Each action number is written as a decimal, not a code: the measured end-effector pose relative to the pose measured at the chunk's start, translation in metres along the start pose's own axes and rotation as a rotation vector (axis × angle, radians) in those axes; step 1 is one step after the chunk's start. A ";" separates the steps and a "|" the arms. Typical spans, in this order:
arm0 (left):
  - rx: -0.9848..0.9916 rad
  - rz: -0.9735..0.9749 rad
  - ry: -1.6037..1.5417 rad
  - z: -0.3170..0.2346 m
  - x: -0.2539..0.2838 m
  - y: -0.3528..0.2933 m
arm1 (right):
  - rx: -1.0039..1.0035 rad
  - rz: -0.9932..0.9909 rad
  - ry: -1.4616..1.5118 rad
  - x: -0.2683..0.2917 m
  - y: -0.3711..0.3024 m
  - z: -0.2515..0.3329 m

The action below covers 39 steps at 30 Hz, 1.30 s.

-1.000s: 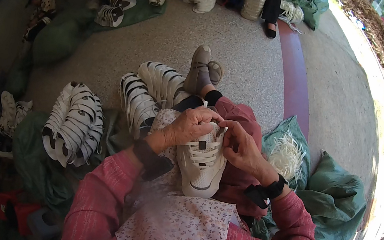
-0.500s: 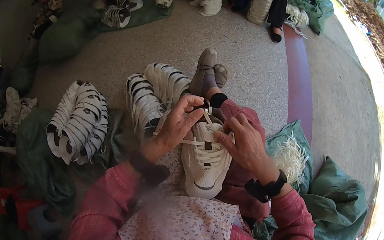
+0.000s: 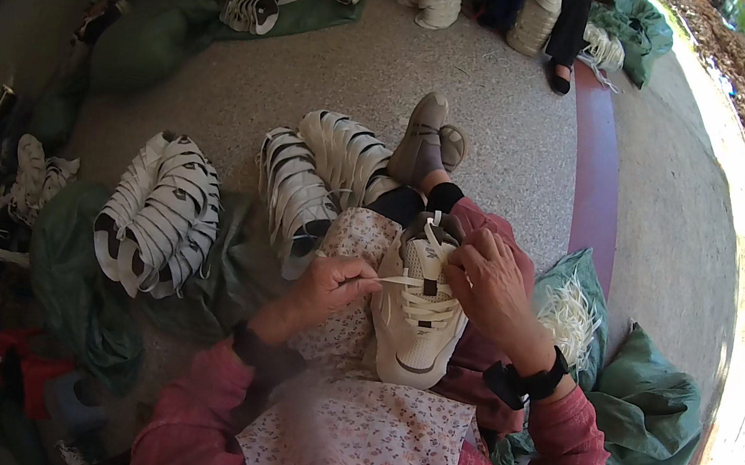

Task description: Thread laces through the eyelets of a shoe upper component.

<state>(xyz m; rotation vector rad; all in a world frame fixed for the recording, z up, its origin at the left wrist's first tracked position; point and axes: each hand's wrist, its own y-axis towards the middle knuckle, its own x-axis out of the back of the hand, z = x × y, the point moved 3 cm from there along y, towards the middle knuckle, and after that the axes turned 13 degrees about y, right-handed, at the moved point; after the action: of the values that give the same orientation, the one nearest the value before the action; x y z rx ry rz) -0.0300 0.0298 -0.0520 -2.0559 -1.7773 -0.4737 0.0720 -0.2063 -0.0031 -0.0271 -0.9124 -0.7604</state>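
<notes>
A cream sneaker upper (image 3: 414, 353) rests on my lap, toe toward me, its laces criss-crossed over the front. My left hand (image 3: 332, 287) is closed on the end of a flat white shoelace (image 3: 396, 280) and holds it out taut to the left of the sneaker. Against the sneaker's right side, near the upper eyelets, my right hand (image 3: 493, 287) has its fingers bent together. What those fingers grip is hidden. Another stretch of lace loops loosely over the tongue.
Stacked white sneaker uppers (image 3: 163, 217) lie at the left, with more stacks (image 3: 297, 185) beyond my legs. Loose white laces (image 3: 567, 319) sit on a green sack (image 3: 652, 388) at the right. Other people sit at the far side among more uppers.
My left hand has left the tongue area, moving down and outward, and now pulls a lace to the left. My right hand has shifted from above the tongue to the right eyelets.
</notes>
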 end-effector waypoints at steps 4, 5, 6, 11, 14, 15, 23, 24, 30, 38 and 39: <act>-0.229 -0.184 0.369 -0.020 0.040 -0.002 | -0.021 -0.071 0.050 -0.005 -0.006 0.000; -0.379 -0.238 0.530 -0.026 0.045 -0.002 | -0.025 -0.078 0.063 -0.005 -0.007 0.001; -0.379 -0.241 0.533 -0.025 0.046 -0.002 | -0.023 -0.087 0.077 -0.005 -0.007 0.001; -0.545 -0.610 1.022 -0.041 0.057 0.006 | -0.027 -0.067 0.131 -0.005 -0.008 -0.004; -0.200 -0.744 1.080 -0.039 0.063 0.003 | -0.047 -0.072 0.169 -0.008 -0.010 -0.008; -0.202 -0.749 1.082 -0.036 0.061 0.000 | -0.062 -0.074 0.183 -0.010 -0.009 -0.009; 0.014 -0.561 -0.800 0.005 0.062 -0.007 | 0.066 -0.243 0.273 -0.007 -0.026 0.015; 0.018 -0.560 -0.801 0.011 0.067 -0.010 | 0.080 -0.228 0.329 -0.004 -0.027 0.017; -0.016 -0.744 -1.210 0.072 0.118 -0.044 | -0.468 -0.245 1.495 0.007 -0.056 0.009; -0.163 -0.651 -1.487 0.146 0.149 -0.110 | -0.400 -0.870 1.352 0.108 -0.148 -0.039; -0.163 -0.616 -1.562 0.151 0.148 -0.112 | -0.557 -0.840 1.314 0.112 -0.167 -0.053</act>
<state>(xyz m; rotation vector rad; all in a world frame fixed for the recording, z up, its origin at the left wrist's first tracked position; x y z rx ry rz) -0.1191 0.2458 -0.1040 -1.9417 -3.2309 1.2949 0.0501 -0.4128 -0.0031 0.3513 0.6243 -1.4983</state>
